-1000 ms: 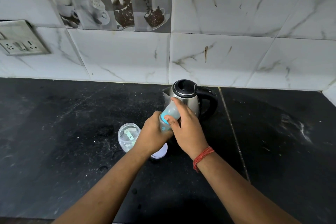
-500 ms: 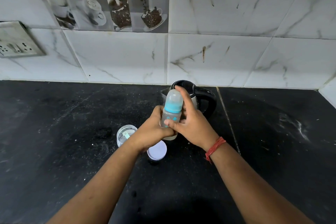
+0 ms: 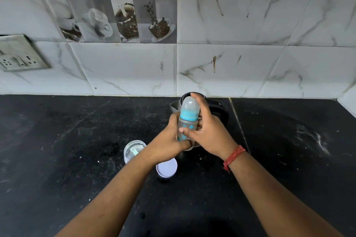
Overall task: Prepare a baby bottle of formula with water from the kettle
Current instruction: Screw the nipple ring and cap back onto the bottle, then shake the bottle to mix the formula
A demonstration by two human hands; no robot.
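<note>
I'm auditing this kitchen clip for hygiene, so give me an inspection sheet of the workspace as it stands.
Surface: black counter, dusty, with white smears at the right.
Job's things: capped baby bottle held upright above the counter; kettle behind it, mostly hidden.
Clutter: open clear jar with a scoop inside; white lid lying beside it.
Hands: left hand grips the bottle's body; right hand holds its side, one finger on the cap.
Cables: nothing seen.
Surroundings: marble-look wall tiles, stained in spots; coffee-print tiles; socket plate at the left.
</note>
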